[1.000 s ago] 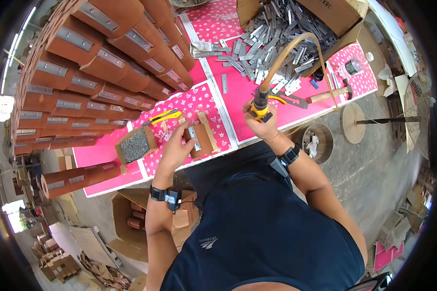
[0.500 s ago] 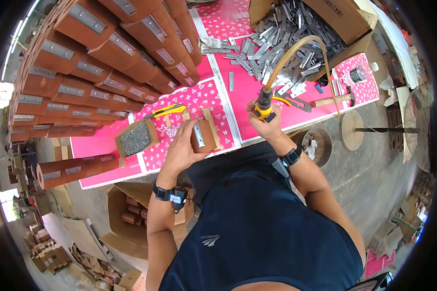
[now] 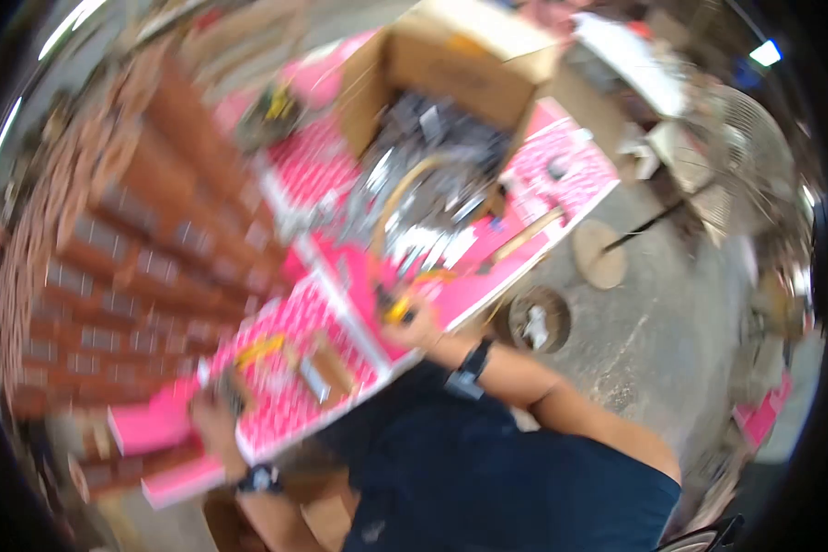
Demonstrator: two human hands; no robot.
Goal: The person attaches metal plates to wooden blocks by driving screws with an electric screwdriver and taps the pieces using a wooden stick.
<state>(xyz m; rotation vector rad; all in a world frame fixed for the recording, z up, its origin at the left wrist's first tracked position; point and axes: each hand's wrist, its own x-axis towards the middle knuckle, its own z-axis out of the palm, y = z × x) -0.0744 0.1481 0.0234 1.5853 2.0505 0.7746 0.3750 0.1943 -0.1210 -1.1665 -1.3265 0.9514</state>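
Observation:
Motion smears the view. My right hand (image 3: pixel 418 329) is closed around a yellow-and-black power screwdriver (image 3: pixel 397 309), above the pink table's front part. A tan hose (image 3: pixel 388 207) arches up behind the tool. My left hand (image 3: pixel 213 425) reaches to the small tray of screws (image 3: pixel 234 390) at the table's left; its fingers are too blurred to read. Between the hands, a brown block with a silver metal plate (image 3: pixel 315 379) lies in a cardboard holder (image 3: pixel 336 357), touched by neither hand. A yellow utility knife (image 3: pixel 260 350) lies behind the tray.
Tall stacks of reddish-brown blocks (image 3: pixel 147 267) with metal plates stand at left. A cardboard box (image 3: pixel 363 87) full of metal strips (image 3: pixel 432 198) is at the back. A hammer (image 3: pixel 524 237) lies at right. A round bin (image 3: pixel 561 317) and a fan (image 3: pixel 740 147) stand beyond the table.
My left hand has left the brown block and moved left to the screw tray. The screwdriver stays in my right hand. The head view has swung, shifting the table down and left.

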